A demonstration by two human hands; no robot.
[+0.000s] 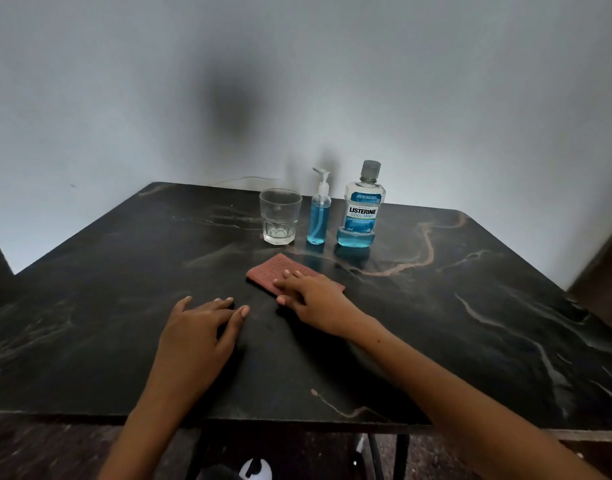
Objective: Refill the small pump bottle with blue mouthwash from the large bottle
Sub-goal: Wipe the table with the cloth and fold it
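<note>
The label on the large bottle (361, 207) reads "LISTERINE" in bold dark letters with "COOL MINT" in blue beneath, while a small figure at its lower left appears to be "250 ml"; remaining fine print is illegible.

Both forearms are bare, with short nails on the hands (200, 327).

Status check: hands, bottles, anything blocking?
Left hand flat on table. Right hand on cloth. Pump bottle, large bottle both closed, untouched. Nothing blocking.
</note>
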